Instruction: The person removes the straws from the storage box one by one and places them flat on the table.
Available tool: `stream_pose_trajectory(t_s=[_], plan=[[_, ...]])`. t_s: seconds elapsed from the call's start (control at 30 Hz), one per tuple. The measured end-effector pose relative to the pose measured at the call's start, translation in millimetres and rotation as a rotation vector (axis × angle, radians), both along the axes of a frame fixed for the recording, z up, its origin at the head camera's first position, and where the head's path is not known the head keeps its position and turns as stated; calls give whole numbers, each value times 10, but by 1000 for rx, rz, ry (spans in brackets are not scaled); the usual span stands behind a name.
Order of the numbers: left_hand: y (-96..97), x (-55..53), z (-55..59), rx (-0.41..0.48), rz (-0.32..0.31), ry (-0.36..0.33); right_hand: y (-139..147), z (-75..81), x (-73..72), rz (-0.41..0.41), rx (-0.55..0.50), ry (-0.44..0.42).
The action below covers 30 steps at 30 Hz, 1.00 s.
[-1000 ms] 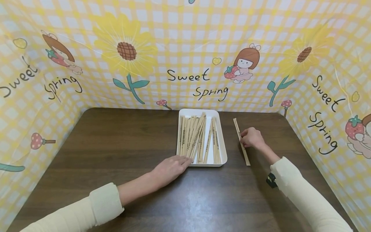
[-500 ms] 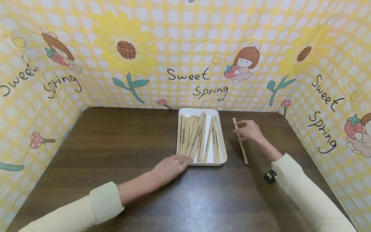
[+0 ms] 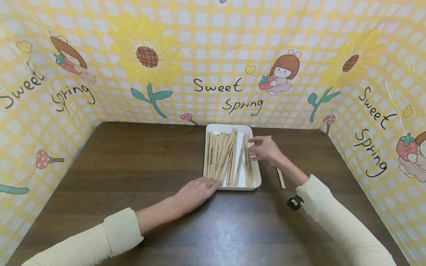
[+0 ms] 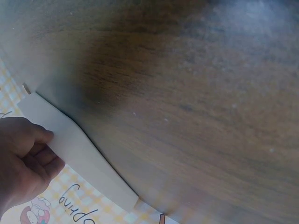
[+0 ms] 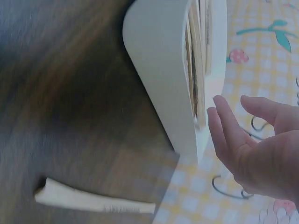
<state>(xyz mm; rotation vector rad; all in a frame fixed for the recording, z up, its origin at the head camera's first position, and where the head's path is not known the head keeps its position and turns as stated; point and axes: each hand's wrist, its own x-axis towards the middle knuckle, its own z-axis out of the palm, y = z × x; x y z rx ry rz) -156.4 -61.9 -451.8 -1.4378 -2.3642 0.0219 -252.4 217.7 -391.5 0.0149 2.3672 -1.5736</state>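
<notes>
A white rectangular tray (image 3: 239,188) stands at the back of the table, filled with several slim sticks (image 3: 217,157) in brown paper wrappers with black print. My left hand (image 3: 196,190) holds the tray's front left corner; in the left wrist view its thumb lies at the rim of the white wall, fingers curled over it. Over the tray's right edge hovers my right hand (image 3: 266,149), fingers apart with nothing between them, as the right wrist view also shows. One more paper-wrapped stick (image 5: 93,198) lies on the table right of the tray, partly hidden by the right hand in the head view.
The dark wooden table (image 3: 143,159) is enclosed on three sides by a yellow checked cloth (image 3: 213,48) with printed flowers and words. The tray's back edge is close to this cloth. A small black device (image 3: 294,202) sits at the right sleeve.
My right hand has let go of the lone stick and moved left to the tray's right edge. The stick stays on the table. My left hand and the tray keep their places.
</notes>
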Motion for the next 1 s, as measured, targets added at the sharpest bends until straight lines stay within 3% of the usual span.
stream_pose_trajectory(t_s=[0.3,0.5,0.83,1.0], plan=[[2,-4,-10,3,2,7,-196,-179,-20,3,-42,-82],[2,9,-17,-18,11,19,-255,-229,-63,-17,5,-95],[3,-2,-9,-16,8,15,-300,-309,-126,-24,96,-70],[3,-4,-4,-15,7,12,-314,-375,-163,-21,191,3]])
